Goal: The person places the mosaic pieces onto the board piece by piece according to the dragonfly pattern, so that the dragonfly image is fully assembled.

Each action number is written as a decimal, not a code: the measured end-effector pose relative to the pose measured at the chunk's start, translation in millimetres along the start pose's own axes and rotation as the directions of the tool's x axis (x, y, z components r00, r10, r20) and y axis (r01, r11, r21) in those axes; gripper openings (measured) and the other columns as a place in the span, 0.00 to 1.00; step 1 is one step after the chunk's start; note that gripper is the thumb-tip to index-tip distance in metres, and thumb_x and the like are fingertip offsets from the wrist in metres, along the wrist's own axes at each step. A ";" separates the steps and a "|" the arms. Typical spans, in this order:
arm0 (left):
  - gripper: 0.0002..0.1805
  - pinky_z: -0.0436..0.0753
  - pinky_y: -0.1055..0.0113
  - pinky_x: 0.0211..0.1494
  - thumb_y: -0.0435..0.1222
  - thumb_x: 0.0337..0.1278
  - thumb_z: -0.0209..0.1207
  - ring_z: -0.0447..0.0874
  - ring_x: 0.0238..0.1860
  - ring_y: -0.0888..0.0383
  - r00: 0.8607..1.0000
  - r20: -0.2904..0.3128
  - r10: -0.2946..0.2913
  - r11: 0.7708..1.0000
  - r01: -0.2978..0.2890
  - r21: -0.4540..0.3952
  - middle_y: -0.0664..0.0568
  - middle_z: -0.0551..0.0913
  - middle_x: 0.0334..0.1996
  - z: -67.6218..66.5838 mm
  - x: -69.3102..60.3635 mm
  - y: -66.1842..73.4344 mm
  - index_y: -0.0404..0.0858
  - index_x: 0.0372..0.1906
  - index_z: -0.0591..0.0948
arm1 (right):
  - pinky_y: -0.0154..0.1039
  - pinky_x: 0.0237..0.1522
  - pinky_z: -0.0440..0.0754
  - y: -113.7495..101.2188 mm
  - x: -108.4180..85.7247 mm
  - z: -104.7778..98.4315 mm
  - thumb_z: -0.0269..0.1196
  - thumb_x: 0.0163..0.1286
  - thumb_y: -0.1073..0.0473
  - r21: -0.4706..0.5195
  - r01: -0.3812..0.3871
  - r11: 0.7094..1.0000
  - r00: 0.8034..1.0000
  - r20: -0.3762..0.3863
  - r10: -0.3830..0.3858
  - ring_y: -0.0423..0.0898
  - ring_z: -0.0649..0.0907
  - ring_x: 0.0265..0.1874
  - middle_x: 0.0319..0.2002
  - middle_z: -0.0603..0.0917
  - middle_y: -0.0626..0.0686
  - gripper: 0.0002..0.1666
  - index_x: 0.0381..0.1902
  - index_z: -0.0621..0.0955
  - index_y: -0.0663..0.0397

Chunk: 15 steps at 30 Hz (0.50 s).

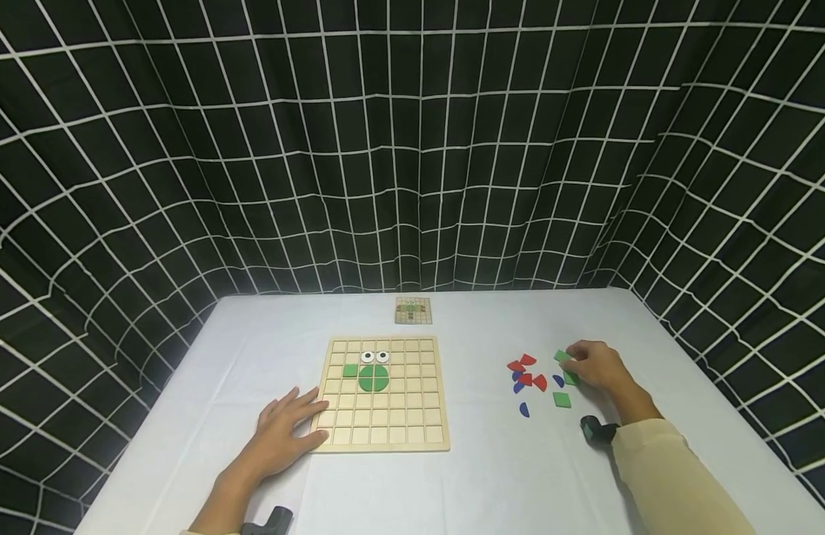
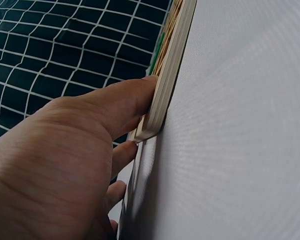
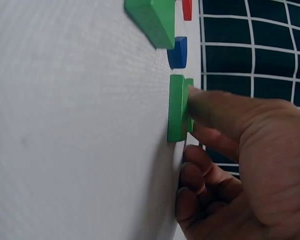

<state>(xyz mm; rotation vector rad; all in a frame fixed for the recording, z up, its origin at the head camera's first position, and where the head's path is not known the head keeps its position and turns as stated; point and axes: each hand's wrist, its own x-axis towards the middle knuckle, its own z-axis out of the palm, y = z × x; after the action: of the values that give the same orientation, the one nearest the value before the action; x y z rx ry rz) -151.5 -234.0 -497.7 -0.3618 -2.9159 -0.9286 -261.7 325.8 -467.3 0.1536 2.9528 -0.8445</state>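
By the left hand (image 1: 282, 435), with fingers spread wide, the wooden board (image 1: 415, 417) is touched around its eight o'clock side; by the right hand (image 1: 596, 364), in a narrow pinch, a green square (image 1: 561, 356) is held, near three o'clock from the board. The square is judged light, stiff, slightly slippery; by opposite edges it is best taken.

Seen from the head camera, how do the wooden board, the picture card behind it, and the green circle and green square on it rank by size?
Largest to smallest, as they look:
1. wooden board
2. picture card
3. green circle, somewhat smaller than the card
4. green square
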 end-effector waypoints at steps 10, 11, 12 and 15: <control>0.29 0.39 0.40 0.70 0.51 0.50 0.67 0.50 0.72 0.42 1.000 0.012 -0.010 1.000 0.010 0.012 0.49 0.68 0.68 0.1 1.3 1.6 0.48 0.59 0.80 | 0.54 0.43 0.80 -5.7 -5.5 -3.6 0.65 0.64 0.56 0.057 0.012 0.998 0.999 -0.052 -0.009 0.60 0.78 0.42 0.43 0.80 0.65 0.23 0.51 0.78 0.69; 0.29 0.39 0.40 0.70 0.51 0.50 0.67 0.50 0.72 0.42 1.000 0.015 -0.010 1.000 0.010 0.013 0.49 0.68 0.68 0.0 1.3 1.5 0.48 0.59 0.80 | 0.53 0.42 0.80 -7.5 -7.3 -5.0 0.65 0.64 0.55 0.067 0.024 0.997 0.998 -0.062 -0.020 0.59 0.78 0.42 0.43 0.80 0.65 0.24 0.51 0.78 0.68; 0.29 0.39 0.40 0.70 0.51 0.50 0.67 0.50 0.72 0.41 1.000 0.016 -0.010 1.000 0.009 0.012 0.49 0.68 0.68 -0.1 1.4 1.3 0.48 0.59 0.80 | 0.52 0.42 0.80 -10.0 -9.3 -6.6 0.65 0.65 0.55 0.074 0.038 0.997 0.997 -0.073 -0.033 0.59 0.78 0.42 0.44 0.80 0.65 0.24 0.52 0.77 0.67; 0.29 0.39 0.39 0.70 0.52 0.51 0.67 0.50 0.72 0.41 1.000 0.016 -0.007 1.000 0.007 0.012 0.49 0.68 0.68 -0.5 1.3 0.9 0.48 0.59 0.80 | 0.53 0.43 0.80 -21.8 -16.9 -13.0 0.64 0.66 0.53 0.079 0.095 0.992 0.989 -0.117 -0.085 0.59 0.78 0.44 0.45 0.80 0.64 0.25 0.54 0.77 0.66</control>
<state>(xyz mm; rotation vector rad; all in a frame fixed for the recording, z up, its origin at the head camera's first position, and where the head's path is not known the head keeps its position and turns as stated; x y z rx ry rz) -152.6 -233.3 -496.7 -0.3603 -2.9376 -0.9130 -247.9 313.0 -443.3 0.0752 3.0513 -1.0058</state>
